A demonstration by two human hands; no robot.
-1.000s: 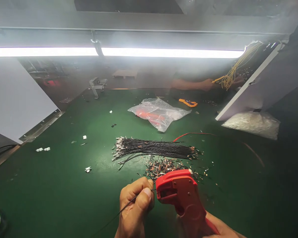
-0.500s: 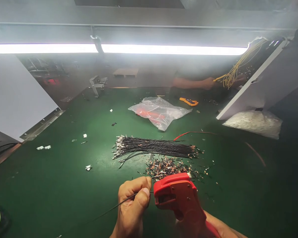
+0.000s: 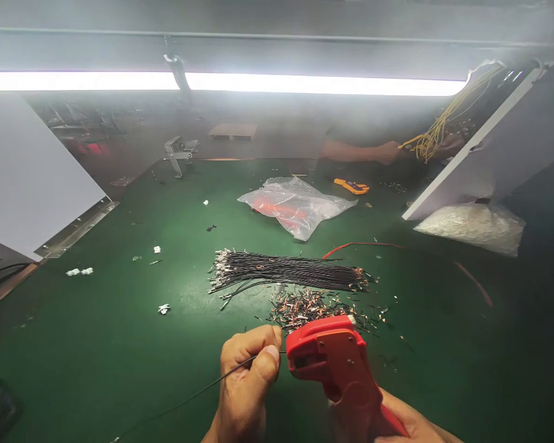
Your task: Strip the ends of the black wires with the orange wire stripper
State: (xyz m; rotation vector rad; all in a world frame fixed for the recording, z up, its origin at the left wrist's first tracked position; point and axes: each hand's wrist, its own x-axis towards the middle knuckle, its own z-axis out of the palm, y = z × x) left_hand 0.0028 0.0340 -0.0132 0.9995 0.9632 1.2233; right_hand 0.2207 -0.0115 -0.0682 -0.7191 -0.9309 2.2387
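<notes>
Between thumb and fingers, my left hand (image 3: 248,375) pinches a thin black wire (image 3: 198,394) close to its right end. That end reaches the jaws of a red wire stripper (image 3: 339,357); how far it goes in is hard to see. The wire's other end trails down to the lower left. My right hand (image 3: 409,418) is wrapped round the stripper's handles, its fingers mostly hidden behind the tool. Just beyond the tool lies a heap of short black and copper scraps (image 3: 305,307). Behind the heap rests a bundle of black wires (image 3: 286,271), terminals on the left, bare ends on the right.
A clear plastic bag (image 3: 298,206) with something red inside lies further back, near an orange tool (image 3: 351,186). White bits (image 3: 164,309) are scattered at left. A filled bag (image 3: 475,229) sits by the right panel. Another person's forearm (image 3: 364,152) shows at the back.
The stripper's trigger handle looks squeezed closer to its body. The wire's left tail now shows further down to the lower left. The view has shifted slightly; the left hand keeps its pinch.
</notes>
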